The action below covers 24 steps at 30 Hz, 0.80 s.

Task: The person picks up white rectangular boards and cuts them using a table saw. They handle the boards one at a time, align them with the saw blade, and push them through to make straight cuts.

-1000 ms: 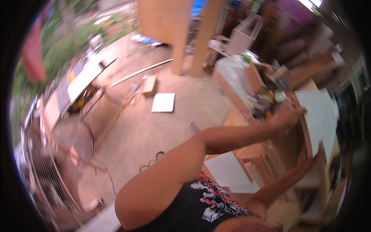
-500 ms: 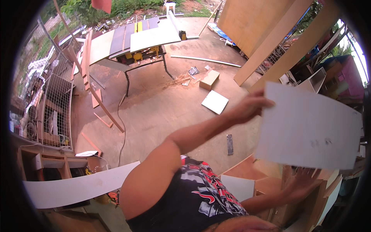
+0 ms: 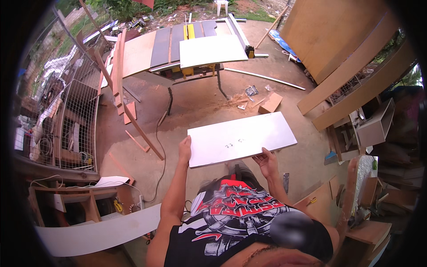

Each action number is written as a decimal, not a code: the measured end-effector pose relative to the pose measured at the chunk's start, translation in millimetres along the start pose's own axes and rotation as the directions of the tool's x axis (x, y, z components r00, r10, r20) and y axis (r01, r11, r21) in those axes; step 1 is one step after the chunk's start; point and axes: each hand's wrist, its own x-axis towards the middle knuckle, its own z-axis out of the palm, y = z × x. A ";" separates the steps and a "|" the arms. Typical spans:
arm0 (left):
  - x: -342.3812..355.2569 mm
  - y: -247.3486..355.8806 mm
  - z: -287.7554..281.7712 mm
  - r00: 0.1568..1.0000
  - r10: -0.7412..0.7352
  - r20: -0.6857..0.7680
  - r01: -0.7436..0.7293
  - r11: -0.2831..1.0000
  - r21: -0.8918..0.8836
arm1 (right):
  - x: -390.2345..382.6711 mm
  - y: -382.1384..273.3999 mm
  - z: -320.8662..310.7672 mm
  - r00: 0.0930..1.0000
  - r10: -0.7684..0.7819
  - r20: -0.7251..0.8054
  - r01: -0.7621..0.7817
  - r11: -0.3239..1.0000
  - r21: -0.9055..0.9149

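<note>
Nearest, below my hands toward six o'clock, is my black shirt with red and white print (image 3: 240,202). My left hand (image 3: 185,147) is clasped on the left short end of a flat white rectangular board (image 3: 249,133), which I hold up in front of me around the middle of my view. My right hand (image 3: 267,163) grips its near long edge, thumb on top and fingers beneath. Dark handwritten marks show on its upper face.

Between seven and eight o'clock lies a long white panel (image 3: 98,236), with an open brown wooden frame (image 3: 91,198) just beyond it. At two o'clock, past the board, a tan wooden block (image 3: 270,103) sits on the concrete floor (image 3: 138,162). Farther, between eleven and twelve, stands a grey-topped worktable on dark legs (image 3: 162,48), bearing a white sheet (image 3: 213,50).
</note>
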 end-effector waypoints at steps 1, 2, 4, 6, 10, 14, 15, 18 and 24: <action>17.5 1.8 -13.3 0.998 0.030 -0.055 -0.029 1.000 0.007 | 27.2 6.2 15.0 0.998 0.043 0.037 -0.042 0.999 -0.012; 36.2 4.1 -25.9 0.992 0.059 -0.108 -0.058 0.998 0.016 | 56.1 11.2 29.9 0.994 0.068 0.084 -0.068 0.998 -0.009; 86.7 25.4 -38.5 0.989 0.100 -0.109 -0.095 0.994 0.049 | 117.9 9.5 62.5 0.981 0.102 0.165 -0.102 0.995 -0.005; 150.2 42.7 -45.4 0.979 0.173 -0.112 -0.171 0.985 0.024 | 175.7 7.6 96.5 0.974 0.109 0.201 -0.121 0.992 0.048; 278.8 78.5 -25.2 0.990 0.113 -0.083 -0.111 0.993 0.024 | 331.7 -3.8 155.5 0.951 0.131 0.278 -0.165 0.981 0.101; 394.9 93.0 -6.2 0.964 0.192 -0.185 -0.166 0.975 0.148 | 451.9 -25.4 209.2 0.930 0.134 0.343 -0.152 0.988 0.027; 426.3 104.1 -0.1 0.959 0.207 -0.196 -0.174 0.969 0.175 | 480.5 -32.1 222.8 0.931 0.145 0.335 -0.166 0.986 0.034; 518.9 126.7 22.1 0.951 0.229 -0.208 -0.171 0.949 0.265 | 557.1 -47.7 254.2 0.938 0.168 0.303 -0.194 0.979 0.057; 677.7 168.1 48.0 0.963 0.241 -0.122 -0.188 0.923 0.336 | 694.8 -40.8 285.3 0.952 0.152 0.266 -0.186 0.976 0.110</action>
